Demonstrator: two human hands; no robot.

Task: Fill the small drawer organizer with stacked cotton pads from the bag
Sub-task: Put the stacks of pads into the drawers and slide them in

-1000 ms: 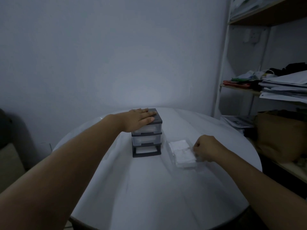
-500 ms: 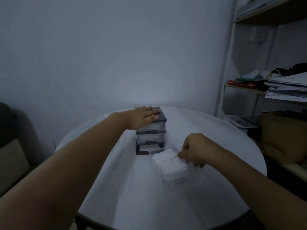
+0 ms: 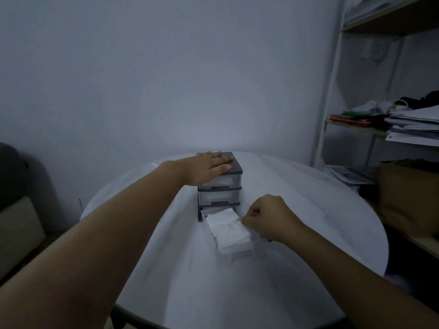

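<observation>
A small three-drawer organizer [image 3: 219, 195] with a dark frame and clear drawers stands at the far middle of the round white table [image 3: 308, 210]. My left hand [image 3: 209, 167] lies flat on its top. A clear drawer [image 3: 240, 254] stacked with white cotton pads [image 3: 228, 227] sits at an angle on the table, its far end at the organizer's bottom slot. My right hand [image 3: 268, 219] is curled and grips the drawer's right side. The two upper drawers are pushed in and show white inside.
A shelf unit [image 3: 356, 125] stands at the right with stacked papers [image 3: 413, 124] and a brown bag [image 3: 408, 193] lower down. A cushioned seat [image 3: 16, 224] is at the left. A plain wall is close behind the table.
My right hand has slid the pad-filled drawer from the organizer's right side round to its front, up to the bottom slot. My left hand has stayed on the organizer's top.
</observation>
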